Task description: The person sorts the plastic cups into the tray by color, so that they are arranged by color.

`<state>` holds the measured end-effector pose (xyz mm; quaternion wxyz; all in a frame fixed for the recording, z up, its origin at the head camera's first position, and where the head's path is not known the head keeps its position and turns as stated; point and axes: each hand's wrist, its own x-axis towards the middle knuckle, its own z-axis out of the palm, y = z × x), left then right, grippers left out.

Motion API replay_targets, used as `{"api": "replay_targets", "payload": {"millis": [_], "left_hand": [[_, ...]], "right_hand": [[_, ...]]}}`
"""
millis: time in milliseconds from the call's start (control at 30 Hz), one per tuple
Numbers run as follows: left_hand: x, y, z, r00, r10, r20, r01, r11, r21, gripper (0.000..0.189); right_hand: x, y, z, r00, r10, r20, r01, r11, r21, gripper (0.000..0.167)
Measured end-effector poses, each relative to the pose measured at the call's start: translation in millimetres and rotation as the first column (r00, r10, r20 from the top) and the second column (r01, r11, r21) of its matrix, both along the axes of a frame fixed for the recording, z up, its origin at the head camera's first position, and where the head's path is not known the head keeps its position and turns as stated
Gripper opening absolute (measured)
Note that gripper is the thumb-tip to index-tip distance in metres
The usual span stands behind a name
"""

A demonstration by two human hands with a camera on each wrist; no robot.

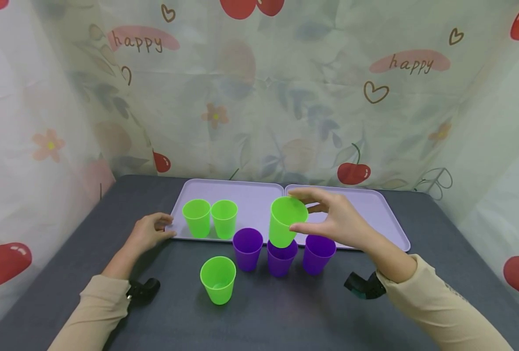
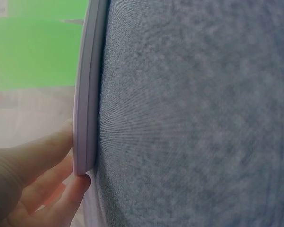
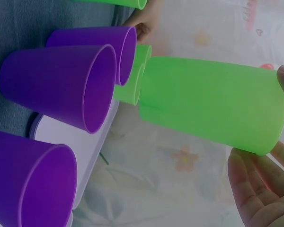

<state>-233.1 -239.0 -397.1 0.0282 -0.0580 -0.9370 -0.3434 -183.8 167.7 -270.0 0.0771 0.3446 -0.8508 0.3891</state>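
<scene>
My right hand (image 1: 336, 217) grips a green cup (image 1: 283, 224) near its rim, thumb on the near side and fingers on the far side. The cup is held up above the purple cups, overlapping the middle purple cup (image 1: 280, 263) in the head view. In the right wrist view the held green cup (image 3: 208, 101) is clear of the purple cup (image 3: 57, 85) beside it. My left hand (image 1: 149, 234) pinches the front left corner of the left lilac tray (image 1: 252, 195), thumb and fingertips at its rim (image 2: 87, 94). Two green cups (image 1: 196, 219) (image 1: 224, 219) stand on that tray.
Purple cups (image 1: 247, 248) (image 1: 318, 254) stand left and right of the middle one, along the trays' front edge. Another green cup (image 1: 218, 280) stands nearer on the dark tabletop (image 1: 281, 317). A second lilac tray (image 1: 375, 209) lies at right, partly behind my right hand. A patterned curtain (image 1: 268, 92) hangs behind.
</scene>
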Motion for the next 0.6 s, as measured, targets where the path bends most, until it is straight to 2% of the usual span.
{"api": "replay_targets", "payload": {"millis": [133, 600], "left_hand": [[-0.9, -0.2, -1.1, 1.000, 0.001, -0.003, -0.001, 1.000, -0.001, 0.039], [0.1, 0.5, -1.3, 1.000, -0.003, -0.019, 0.003, 1.000, -0.005, 0.039]], "right_hand": [[-4.6, 1.5, 0.5, 1.000, -0.014, -0.003, 0.014, 1.000, 0.020, 0.058], [-20.1, 5.2, 1.0, 0.997, -0.030, 0.070, 0.027, 0.999, 0.035, 0.057]]}}
